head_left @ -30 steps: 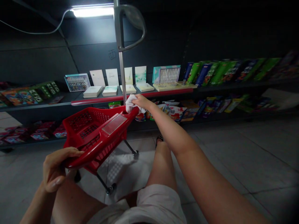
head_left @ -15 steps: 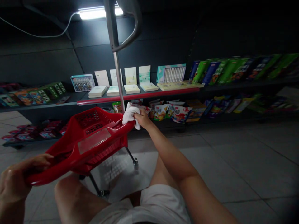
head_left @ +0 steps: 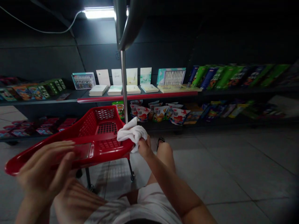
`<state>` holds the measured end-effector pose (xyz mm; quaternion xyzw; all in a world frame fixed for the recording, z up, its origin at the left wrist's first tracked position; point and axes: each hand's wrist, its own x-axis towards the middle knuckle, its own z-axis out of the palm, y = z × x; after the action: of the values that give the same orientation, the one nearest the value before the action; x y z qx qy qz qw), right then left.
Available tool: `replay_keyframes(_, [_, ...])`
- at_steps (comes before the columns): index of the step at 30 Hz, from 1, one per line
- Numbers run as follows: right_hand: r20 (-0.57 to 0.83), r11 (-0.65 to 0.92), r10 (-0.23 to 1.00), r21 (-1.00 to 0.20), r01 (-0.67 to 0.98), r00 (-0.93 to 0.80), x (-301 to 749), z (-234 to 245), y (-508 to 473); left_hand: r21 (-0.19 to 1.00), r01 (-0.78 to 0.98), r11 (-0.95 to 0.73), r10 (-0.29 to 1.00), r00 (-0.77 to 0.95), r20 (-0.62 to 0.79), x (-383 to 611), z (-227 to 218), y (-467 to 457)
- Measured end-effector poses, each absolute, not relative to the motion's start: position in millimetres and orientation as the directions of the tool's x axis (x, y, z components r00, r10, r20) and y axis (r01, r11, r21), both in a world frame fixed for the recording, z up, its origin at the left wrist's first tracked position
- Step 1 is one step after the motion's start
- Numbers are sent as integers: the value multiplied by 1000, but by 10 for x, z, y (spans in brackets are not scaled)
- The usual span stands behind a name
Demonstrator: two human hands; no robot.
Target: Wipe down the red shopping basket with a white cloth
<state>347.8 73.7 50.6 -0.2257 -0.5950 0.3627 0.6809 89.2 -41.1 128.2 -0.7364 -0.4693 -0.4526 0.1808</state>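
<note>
A red plastic shopping cart [head_left: 105,152] stands before me, its handle side toward my knees. My right hand [head_left: 144,146] grips a bunched white cloth [head_left: 132,133], which lies against the right corner of the cart's rim. My left hand [head_left: 48,168], a little blurred, is over the left part of the handle with fingers stretched and the thumb apart. It holds nothing; whether it touches the handle I cannot tell. A metal pole [head_left: 124,87] with a grey loop at the top rises behind the cart's right corner.
Beyond the cart runs a dark shelf with a red front edge [head_left: 140,97], bearing books [head_left: 133,89] and boxed pen sets [head_left: 171,76]. Snack bags [head_left: 160,113] fill the lower shelf. Green and blue packs [head_left: 224,77] stand right, boxes [head_left: 35,90] left. Grey tiles [head_left: 221,161] cover the floor.
My left hand has let go of the cart's handle and moved right, its fingers now extended. The cart has turned slightly. My right hand and the cloth are lower, nearer to me.
</note>
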Motion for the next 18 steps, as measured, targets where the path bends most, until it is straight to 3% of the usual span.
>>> replay_keyframes(2, [543, 572, 821, -776, -267, 178, 3437, 374, 715, 16, 778, -628, 506, 392, 769, 1398, 1413, -382])
replay_keyframes(4, [439, 514, 855, -794, -326, 277, 3431, 353, 772, -56, 787, -614, 560, 485, 672, 1730, 1460, -334])
replay_keyframes(7, [211, 396, 889, -800, -451, 405, 3447, 503, 954, -186, 856, -483, 732, 511, 452, 1953, 1429, -268])
replay_keyframes(9, [149, 350, 901, -805, -479, 407, 3431, 680, 1050, -242, 868, -433, 794, 494, 355, 2005, 1397, -247])
replay_keyframes(11, [252, 392, 902, -819, -420, 350, 3385, 911, 1086, -257, 865, -430, 807, 496, 319, 2040, 1381, -243])
replay_keyframes(13, [468, 540, 837, -788, -295, 282, 3344, 1221, 1094, -258, 863, -434, 809, 499, 310, 2082, 1376, -247])
replay_keyframes(16, [749, 783, 620, -609, -126, 234, 3362, 1837, 1165, -265, 857, -442, 806, 509, 302, 2151, 1374, -244])
replay_keyframes(18, [804, 844, 535, -522, -122, 261, 3419, 2243, 1263, -272, 853, -445, 801, 515, 304, 2184, 1369, -229])
